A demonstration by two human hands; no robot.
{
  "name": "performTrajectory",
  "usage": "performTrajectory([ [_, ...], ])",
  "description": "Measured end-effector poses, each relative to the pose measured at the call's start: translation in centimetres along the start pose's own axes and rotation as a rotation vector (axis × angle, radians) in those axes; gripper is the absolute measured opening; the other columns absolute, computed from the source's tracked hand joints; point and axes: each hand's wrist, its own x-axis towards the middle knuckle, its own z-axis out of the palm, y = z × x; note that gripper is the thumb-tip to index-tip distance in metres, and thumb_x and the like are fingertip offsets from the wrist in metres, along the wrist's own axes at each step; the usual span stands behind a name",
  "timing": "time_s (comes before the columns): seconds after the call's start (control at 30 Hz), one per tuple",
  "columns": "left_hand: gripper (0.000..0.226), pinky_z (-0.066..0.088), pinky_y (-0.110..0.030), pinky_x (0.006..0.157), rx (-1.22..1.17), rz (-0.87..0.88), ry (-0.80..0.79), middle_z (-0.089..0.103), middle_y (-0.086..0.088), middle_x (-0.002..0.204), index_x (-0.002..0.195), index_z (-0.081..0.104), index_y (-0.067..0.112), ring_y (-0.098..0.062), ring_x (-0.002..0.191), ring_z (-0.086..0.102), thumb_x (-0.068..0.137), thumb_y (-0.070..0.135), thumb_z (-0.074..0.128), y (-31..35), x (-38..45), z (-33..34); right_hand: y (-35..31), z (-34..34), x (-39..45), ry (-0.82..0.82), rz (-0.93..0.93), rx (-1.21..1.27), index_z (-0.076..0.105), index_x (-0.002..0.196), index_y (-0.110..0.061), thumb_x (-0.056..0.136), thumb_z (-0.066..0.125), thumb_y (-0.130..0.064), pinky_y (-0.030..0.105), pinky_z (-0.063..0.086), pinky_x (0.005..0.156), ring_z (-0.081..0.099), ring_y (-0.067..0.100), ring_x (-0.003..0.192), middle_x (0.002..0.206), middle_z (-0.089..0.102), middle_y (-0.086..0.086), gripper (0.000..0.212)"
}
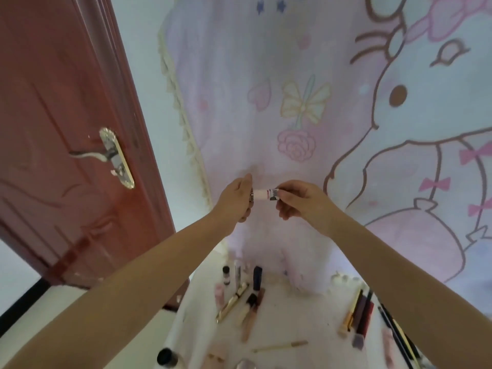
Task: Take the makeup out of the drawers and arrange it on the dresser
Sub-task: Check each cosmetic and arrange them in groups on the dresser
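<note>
Both hands raised in front of a pink and lilac cartoon-print cloth [306, 107] with a cream frilled edge. They hold one small white cylindrical tube with a barcode label [266, 194] between them, lying level, well above the dresser. Left hand [237, 199] has fingers curled round the tube's left end (that end is hidden inside the fist). Right hand [298, 199] pinches the right end with thumb and fingertips, other fingers curled under.

Below, on the white dresser top [292, 323], makeup lies in two loose groups. Left group: a gold slim tube [232, 302], a dark blue capped tube [257, 278], a beige tube with black cap [250, 319], a small pale pink bottle [219, 290]. Right group: dark red and brown long sticks [363, 315] side by side, black pencils [396, 334] at the far right edge. A thin gold pencil [281, 347] lies alone, near. A black round jar [167, 357] sits near left. Red-brown wooden door with a metal lever handle [115, 155] on the left.
</note>
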Motion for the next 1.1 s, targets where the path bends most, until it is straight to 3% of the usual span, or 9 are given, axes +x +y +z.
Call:
performTrajectory([
  [0.13,0.041,0.026,-0.018,0.039,0.095,-0.23,-0.102,0.037,0.0,0.054,0.071,0.038,0.014,-0.01,0.039,0.03,0.097,0.04,0.02,-5.1,-1.2,0.9,6.2,1.1,-2.7,0.017,0.199,0.173,0.061,0.08,-0.009,0.09,0.048,-0.003,0.019,0.051,0.05,0.058,0.009,0.047,0.051,0.063,-0.002,0.017],
  [0.23,0.039,0.04,-0.019,0.044,0.2,-0.361,-0.089,0.05,-0.003,0.063,0.084,0.042,0.013,-0.014,0.048,0.044,0.097,0.04,0.019,-9.7,-2.0,1.5,10.4,1.6,-4.7,0.07,0.334,0.205,0.059,0.082,-0.003,0.089,0.048,0.001,0.018,0.05,0.047,0.057,0.009,0.043,0.051,0.061,0.002,0.014],
  [0.3,0.032,0.046,-0.03,0.065,0.315,-0.357,-0.042,0.055,-0.008,0.077,0.096,0.045,0.007,-0.021,0.065,0.053,0.097,0.034,0.027,-13.2,-2.7,1.6,12.9,1.4,-5.5,0.083,0.355,-0.007,0.058,0.089,0.002,0.088,0.05,0.002,0.017,0.049,0.047,0.055,0.007,0.043,0.057,0.058,0.004,0.008],
  [0.4,0.029,0.041,-0.032,0.082,0.749,-0.259,-0.131,0.055,-0.018,0.109,0.112,0.049,0.0,-0.031,0.101,0.056,0.096,0.019,0.034,-18.4,-3.7,1.6,16.1,1.3,-5.8,0.055,0.363,-0.375,0.059,0.098,0.002,0.089,0.05,-0.004,0.015,0.043,0.053,0.055,0.014,0.052,0.063,0.057,0.002,0.014],
  [0.53,0.029,0.041,-0.031,0.091,1.1,-0.206,-0.202,0.047,-0.015,0.124,0.115,0.049,0.004,-0.027,0.105,0.052,0.096,0.018,0.033,-23.5,-5.4,1.5,19.1,1.9,-5.2,-0.017,0.33,-0.753,0.06,0.096,0.0,0.089,0.052,-0.014,0.025,0.035,0.057,0.06,0.032,0.08,0.09,0.066,0.017,0.017],
  [0.63,0.029,0.042,-0.028,0.087,1.162,-0.2,-0.202,0.045,-0.009,0.124,0.118,0.048,0.007,-0.021,0.111,0.045,0.094,0.02,0.034,-26.4,-6.8,1.3,20.4,2.7,-4.2,-0.125,0.278,-0.947,0.058,0.094,0.001,0.091,0.048,-0.017,0.031,0.041,0.069,0.061,0.032,0.087,0.097,0.065,0.017,0.02],
  [0.77,0.03,0.041,-0.028,0.09,1.195,-0.181,-0.269,0.041,-0.007,0.129,0.12,0.047,0.01,-0.02,0.119,0.039,0.095,0.02,0.034,-28.3,-7.4,1.2,21.9,3.7,-3.3,-0.303,0.242,-1.218,0.052,0.102,-0.004,0.094,0.038,-0.02,0.028,0.036,0.062,0.057,0.028,0.09,0.104,0.059,0.013,0.023],
  [0.9,0.034,0.035,-0.028,0.098,1.19,-0.117,-0.335,0.04,-0.007,0.133,0.126,0.043,0.01,-0.022,0.123,0.037,0.095,0.02,0.033,-29.0,-7.6,1.2,22.2,4.7,-2.5,-0.346,0.211,-1.29,0.051,0.107,-0.005,0.094,0.036,-0.02,0.029,0.036,0.063,0.055,0.027,0.095,0.109,0.056,0.011,0.025],
  [1.1,0.042,0.019,-0.03,0.113,1.225,-0.06,-0.371,0.023,-0.007,0.147,0.135,0.033,0.006,-0.021,0.138,0.018,0.097,0.024,0.03,-30.0,-8.3,1.2,22.0,5.0,-1.8,-0.354,0.239,-1.276,0.05,0.113,-0.007,0.094,0.038,-0.021,0.03,0.037,0.062,0.056,0.029,0.095,0.11,0.058,0.012,0.028],
])
